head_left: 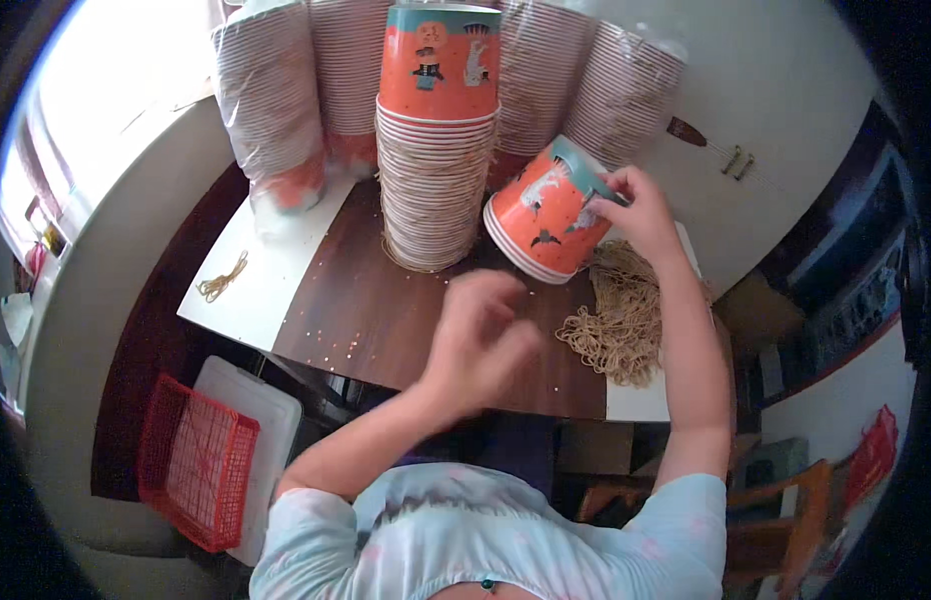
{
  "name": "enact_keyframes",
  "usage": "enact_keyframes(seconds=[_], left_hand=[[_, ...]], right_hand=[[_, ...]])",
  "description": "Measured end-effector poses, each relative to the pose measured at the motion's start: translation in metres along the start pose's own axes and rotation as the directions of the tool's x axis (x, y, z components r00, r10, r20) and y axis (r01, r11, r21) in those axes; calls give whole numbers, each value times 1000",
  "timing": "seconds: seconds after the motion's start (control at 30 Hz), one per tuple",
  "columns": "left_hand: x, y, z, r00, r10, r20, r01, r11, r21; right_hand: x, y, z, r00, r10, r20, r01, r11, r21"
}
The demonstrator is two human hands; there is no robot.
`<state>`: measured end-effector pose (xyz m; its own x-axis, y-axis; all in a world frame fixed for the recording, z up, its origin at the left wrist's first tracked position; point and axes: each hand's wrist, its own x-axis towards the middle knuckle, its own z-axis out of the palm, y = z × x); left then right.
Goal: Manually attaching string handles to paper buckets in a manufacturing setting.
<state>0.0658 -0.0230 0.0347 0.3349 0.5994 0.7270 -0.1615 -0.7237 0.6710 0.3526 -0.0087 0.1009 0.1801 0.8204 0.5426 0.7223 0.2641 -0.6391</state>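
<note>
**Inspector:** Hand positions?

**Assistant:** The right hand (641,208) is extended forward, fingers closed on the upturned base of a short stack of orange paper cups (544,215), tilted on its side over the brown table (366,300). The left hand (478,335) is raised above the table, blurred, fingers loosely curled, holding nothing I can make out.

**Inspector:** Packaging?

**Assistant:** Along the far edge, several tall cup sleeves in clear plastic wrap (271,110). An unwrapped tall stack of cups (436,140) stands upright at centre, just left of the held stack.

**Inspector:** Cup appearance?

**Assistant:** Orange walls, teal band, cartoon figures, white rims.

**Inspector:** Other items?

**Assistant:** A heap of tan rubber bands (616,320) beneath the right wrist; a few loose bands (223,278) on a white sheet; a red basket (194,460) on the floor.
</note>
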Motion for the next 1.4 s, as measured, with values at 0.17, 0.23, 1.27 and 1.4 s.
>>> enact_keyframes(seconds=[0.17, 0.23, 1.27, 1.4], left_hand=[[12, -75, 26, 740, -617, 268, 656, 574, -491], [8, -92, 33, 708, -678, 196, 621, 466, -630], [27, -84, 7, 592, -604, 534, 805, 414, -424], [6, -45, -22, 773, -489, 404, 584, 797, -154]], right_hand=[[-31, -19, 7, 998, -30, -54, 27, 998, -59], [-35, -22, 2, 988, 141, -68, -145, 988, -59], [-237, 31, 108, 714, 700, -30, 164, -126, 978], [-257, 0, 137, 742, 663, 99, 147, -305, 941]])
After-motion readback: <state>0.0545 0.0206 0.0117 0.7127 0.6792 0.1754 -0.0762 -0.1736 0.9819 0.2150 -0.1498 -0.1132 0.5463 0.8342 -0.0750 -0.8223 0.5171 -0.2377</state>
